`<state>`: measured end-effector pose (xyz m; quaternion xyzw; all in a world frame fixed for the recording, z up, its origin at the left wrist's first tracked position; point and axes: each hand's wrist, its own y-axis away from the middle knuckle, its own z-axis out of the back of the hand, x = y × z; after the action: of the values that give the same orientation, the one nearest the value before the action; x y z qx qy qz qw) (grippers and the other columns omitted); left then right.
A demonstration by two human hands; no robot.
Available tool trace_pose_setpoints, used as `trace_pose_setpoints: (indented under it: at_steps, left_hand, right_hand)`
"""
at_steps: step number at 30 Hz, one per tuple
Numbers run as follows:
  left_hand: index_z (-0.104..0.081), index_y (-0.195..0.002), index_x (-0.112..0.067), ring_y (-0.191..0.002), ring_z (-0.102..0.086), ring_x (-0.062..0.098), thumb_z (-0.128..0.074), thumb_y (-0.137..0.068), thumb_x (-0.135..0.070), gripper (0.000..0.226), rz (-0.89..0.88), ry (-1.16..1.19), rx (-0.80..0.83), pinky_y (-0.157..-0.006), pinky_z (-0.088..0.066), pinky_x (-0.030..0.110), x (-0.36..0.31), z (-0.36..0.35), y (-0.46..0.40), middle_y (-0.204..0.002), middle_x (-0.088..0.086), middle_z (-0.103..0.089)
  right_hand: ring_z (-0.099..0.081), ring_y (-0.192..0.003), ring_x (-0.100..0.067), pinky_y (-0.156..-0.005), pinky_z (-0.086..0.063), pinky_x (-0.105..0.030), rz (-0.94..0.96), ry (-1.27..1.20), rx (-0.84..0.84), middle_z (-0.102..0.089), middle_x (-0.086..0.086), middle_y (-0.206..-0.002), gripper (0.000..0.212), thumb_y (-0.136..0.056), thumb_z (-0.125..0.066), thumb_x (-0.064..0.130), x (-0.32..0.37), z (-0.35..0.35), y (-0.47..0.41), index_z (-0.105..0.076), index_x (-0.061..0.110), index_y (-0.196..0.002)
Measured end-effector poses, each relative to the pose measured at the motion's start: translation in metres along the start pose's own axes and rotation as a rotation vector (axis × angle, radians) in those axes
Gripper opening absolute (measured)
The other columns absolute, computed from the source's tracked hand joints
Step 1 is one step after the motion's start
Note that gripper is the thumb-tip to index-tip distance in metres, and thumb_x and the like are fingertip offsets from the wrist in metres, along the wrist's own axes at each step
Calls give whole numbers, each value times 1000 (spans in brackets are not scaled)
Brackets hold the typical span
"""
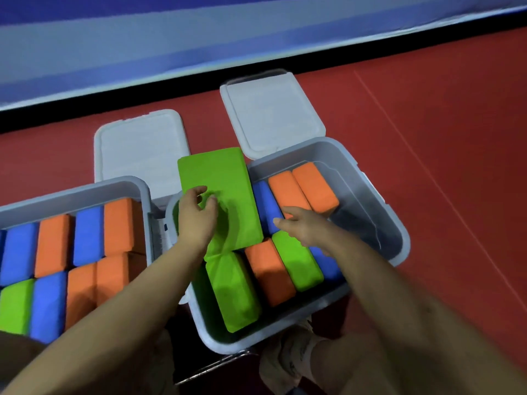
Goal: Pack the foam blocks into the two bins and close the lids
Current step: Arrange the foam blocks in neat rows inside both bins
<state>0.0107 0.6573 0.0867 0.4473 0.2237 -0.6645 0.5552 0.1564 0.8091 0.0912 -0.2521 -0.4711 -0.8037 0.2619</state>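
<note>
Two grey bins sit on the red floor. The left bin (85, 189) is packed with blue, orange and green foam blocks (54, 246). The right bin (395, 223) holds orange blocks (308, 186), a blue block (266, 206) and green blocks (233, 289); its right side is bare. A large green block (219, 175) lies tilted over this bin's left rim, and my left hand (196, 220) presses into and grips its near end. My right hand (302, 228) hovers over the blocks in the middle of the bin, fingers apart, holding nothing.
Both white lids lie flat on the floor behind the bins: the left lid (142, 149) and the right lid (271, 115). A black strip and a blue padded wall (171, 38) run behind. My knee and shoe (293, 357) are below the right bin.
</note>
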Motion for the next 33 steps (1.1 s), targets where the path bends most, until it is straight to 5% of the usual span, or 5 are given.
trace_pose_setpoints:
  at_steps: [10, 18, 21, 29, 33]
  left_hand:
    - [-52, -129, -1, -110, -62, 28, -72, -81, -34, 61, 702, 354, 455, -102, -45, 44, 73, 27, -8, -125, 14, -63]
    - [-57, -123, -13, -93, -61, 16, -77, -73, -38, 60, 677, 398, 516, -76, -52, 26, 67, 29, 1, -106, 2, -67]
    - [-64, -112, -23, -100, -58, 20, -83, -59, -50, 62, 690, 518, 531, -95, -45, 32, 55, 29, 0, -113, 4, -67]
    - [-61, -91, -28, -84, -58, 11, -62, -88, -40, 12, 570, 597, 544, -77, -50, 33, -10, 15, 15, -88, -6, -63]
    - [-62, -91, -24, -80, -61, 13, -65, -85, -46, 23, 614, 720, 539, -66, -51, 28, -36, 8, 19, -83, -3, -67]
  right_hand:
    - [-52, -120, -22, -83, -46, -32, -113, -6, 77, -44, 1, -145, 65, -89, -58, 45, 14, -12, -2, -33, 25, -145]
    - [-51, -121, -21, -79, -45, -32, -137, -24, 90, -45, 1, -144, 63, -90, -58, 42, 21, -9, 2, -33, 25, -145]
    - [-51, -121, -21, -87, -44, -38, -175, -118, 122, -46, 0, -142, 64, -93, -56, 35, 26, -5, 11, -26, 23, -148]
    - [-56, -117, -24, -73, -47, -37, -196, -414, -34, -55, -6, -130, 43, -94, -54, 29, 29, 23, 21, -39, 23, -134]
    - [-53, -115, -21, -88, -48, -48, -183, -626, 11, -52, -6, -129, 44, -92, -46, 54, 37, 35, 36, -45, 29, -127]
